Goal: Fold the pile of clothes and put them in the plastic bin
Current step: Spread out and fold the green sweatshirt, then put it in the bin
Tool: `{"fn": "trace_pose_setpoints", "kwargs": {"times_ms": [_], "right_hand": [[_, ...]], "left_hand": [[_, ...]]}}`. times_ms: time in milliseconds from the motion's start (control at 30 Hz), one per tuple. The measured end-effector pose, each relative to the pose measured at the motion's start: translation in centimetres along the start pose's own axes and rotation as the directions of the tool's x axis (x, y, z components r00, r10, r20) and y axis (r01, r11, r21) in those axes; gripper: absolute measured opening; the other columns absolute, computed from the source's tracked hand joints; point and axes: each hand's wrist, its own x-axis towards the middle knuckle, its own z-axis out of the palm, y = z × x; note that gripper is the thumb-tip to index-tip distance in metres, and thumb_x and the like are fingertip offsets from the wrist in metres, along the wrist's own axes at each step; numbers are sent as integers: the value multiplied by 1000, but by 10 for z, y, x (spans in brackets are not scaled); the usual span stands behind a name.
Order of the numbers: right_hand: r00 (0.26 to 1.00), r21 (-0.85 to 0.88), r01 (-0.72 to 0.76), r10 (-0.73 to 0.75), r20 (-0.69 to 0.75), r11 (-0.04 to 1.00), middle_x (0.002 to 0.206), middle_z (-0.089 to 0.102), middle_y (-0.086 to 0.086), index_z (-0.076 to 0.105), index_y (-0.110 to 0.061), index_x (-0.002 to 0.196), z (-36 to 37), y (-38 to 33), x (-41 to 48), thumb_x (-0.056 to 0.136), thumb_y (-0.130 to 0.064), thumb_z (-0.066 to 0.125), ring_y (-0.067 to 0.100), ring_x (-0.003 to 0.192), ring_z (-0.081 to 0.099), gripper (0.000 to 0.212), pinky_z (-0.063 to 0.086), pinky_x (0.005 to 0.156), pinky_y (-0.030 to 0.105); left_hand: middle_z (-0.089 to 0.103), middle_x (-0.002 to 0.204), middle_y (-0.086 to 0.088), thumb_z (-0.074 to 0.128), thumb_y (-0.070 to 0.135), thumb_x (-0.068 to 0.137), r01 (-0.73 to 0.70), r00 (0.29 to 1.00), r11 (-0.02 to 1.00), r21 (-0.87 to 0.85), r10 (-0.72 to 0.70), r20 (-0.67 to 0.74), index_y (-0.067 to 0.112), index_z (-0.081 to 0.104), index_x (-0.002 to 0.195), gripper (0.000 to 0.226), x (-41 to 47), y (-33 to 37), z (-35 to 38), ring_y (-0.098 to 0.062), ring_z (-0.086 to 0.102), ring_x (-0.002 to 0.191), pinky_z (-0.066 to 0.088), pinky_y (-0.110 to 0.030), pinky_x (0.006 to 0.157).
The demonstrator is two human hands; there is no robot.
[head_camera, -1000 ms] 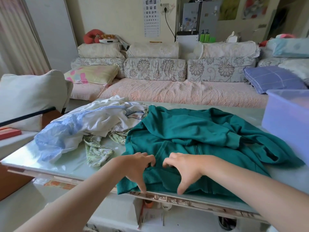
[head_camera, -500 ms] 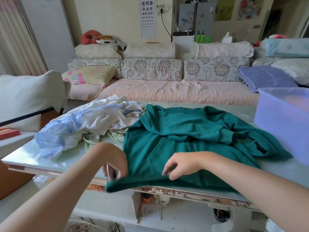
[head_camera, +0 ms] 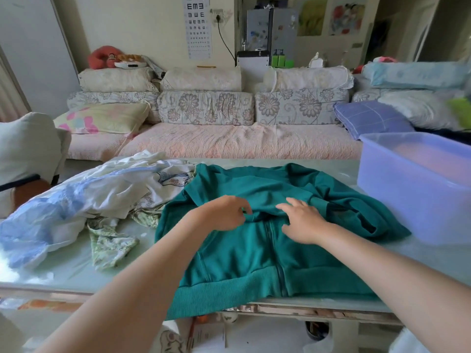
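A teal zip-up jacket lies spread on the glass-topped table, its ribbed hem hanging over the front edge. My left hand rests on the jacket's middle, fingers pinching a fold of the teal cloth. My right hand lies just right of it, fingers spread and pressing on the same fold. A pile of white, blue and green-patterned clothes sits at the table's left. The translucent purple plastic bin stands at the right, and its inside looks empty from here.
A long sofa with floral cushions runs behind the table. A cream cushion sits on a seat at the left. Boxes and small items lie under the table's front edge.
Both hands left the jacket's hem at the front edge and moved up to its middle. The hem now lies smoother and hangs over the edge.
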Motion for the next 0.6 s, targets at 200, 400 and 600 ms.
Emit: {"fn": "trace_pose_setpoints", "kwargs": {"times_ms": [200,400,600], "right_hand": [[982,67,-124,113,152,990,166,18,4,34,-30,154,-5,42,18,104,-46,32,27,152,14,52,14,120,49],[997,388,-80,67,47,918,116,71,-4,74,-31,111,-13,73,29,98,-37,51,18,111,62,28,47,91,28],[920,213,-191,250,-301,958,133,57,-4,62,-29,124,-19,143,35,93,-19,49,22,121,53,35,44,95,35]], "left_hand": [[58,131,-4,45,19,97,-149,967,988,37,153,-201,24,53,136,40,72,29,23,-25,54,119,43,-33,98],[44,147,-3,43,31,101,-178,967,977,118,196,-165,25,38,148,48,134,52,50,-24,33,139,32,-41,111],[33,155,2,43,43,100,-202,965,970,132,220,-144,32,31,151,53,178,74,65,-23,26,143,29,-44,114]]}}
